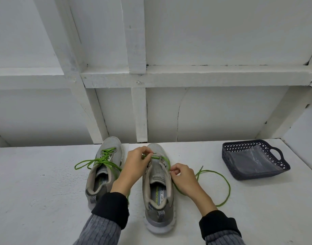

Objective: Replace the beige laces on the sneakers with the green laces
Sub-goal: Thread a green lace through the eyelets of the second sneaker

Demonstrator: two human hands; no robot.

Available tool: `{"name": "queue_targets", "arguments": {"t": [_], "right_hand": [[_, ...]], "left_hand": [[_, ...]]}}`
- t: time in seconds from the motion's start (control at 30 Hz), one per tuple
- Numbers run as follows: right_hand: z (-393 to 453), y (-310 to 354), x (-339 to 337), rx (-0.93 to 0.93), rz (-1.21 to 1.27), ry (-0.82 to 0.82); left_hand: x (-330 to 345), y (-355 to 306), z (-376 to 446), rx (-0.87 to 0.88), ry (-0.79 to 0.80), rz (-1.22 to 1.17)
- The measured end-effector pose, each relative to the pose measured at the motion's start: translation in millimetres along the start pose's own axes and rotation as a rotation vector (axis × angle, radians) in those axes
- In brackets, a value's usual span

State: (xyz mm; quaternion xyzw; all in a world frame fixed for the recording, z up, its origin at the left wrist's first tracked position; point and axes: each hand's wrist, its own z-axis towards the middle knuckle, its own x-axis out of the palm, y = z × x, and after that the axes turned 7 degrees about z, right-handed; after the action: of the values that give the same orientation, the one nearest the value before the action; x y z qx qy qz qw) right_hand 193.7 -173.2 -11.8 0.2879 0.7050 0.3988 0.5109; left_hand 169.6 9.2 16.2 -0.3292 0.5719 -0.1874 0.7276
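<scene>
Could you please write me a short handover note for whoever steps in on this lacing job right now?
Left hand: pinches the green lace at the lowest eyelets of the right grey mesh sneaker.
Right hand: pinches the same lace at the sneaker's right edge; its long end loops loose over the white tabletop.
Done: left grey mesh sneaker is laced in green, untied. No beige laces in view.
Left: lace the right sneaker's remaining eyelets.
Dark plastic basket sits far right.

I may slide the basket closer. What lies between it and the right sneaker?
A loose loop of green lace on the white surface, between the basket and right sneaker, per the head view.
</scene>
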Motion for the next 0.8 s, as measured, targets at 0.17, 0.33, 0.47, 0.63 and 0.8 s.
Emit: {"name": "queue_targets", "arguments": {"t": [0.17, 0.33, 0.47, 0.63, 0.8], "right_hand": [[19.4, 7.0, -9.8, 0.084, -0.004, -0.009], [45.4, 1.2, -19.4, 0.163, 0.184, -0.31], [44.3, 10.6, -10.0, 0.042, 0.123, -0.213], [23.7, 26.0, 9.4, -0.044, 0.152, -0.14], [14.0, 24.1, 16.3, -0.021, 0.083, 0.013]], "left_hand": [[13.8, 4.6, 8.2, -0.006, 0.061, 0.06], [23.2, 8.4, 14.5, -0.038, 0.059, 0.088], [32.0, 14.0, 12.5, -0.081, 0.017, 0.035], [37.9, 18.6, 8.3, -0.154, -0.083, -0.125], [38.9, 21.6, 5.9, -0.17, -0.1, -0.189]]}}
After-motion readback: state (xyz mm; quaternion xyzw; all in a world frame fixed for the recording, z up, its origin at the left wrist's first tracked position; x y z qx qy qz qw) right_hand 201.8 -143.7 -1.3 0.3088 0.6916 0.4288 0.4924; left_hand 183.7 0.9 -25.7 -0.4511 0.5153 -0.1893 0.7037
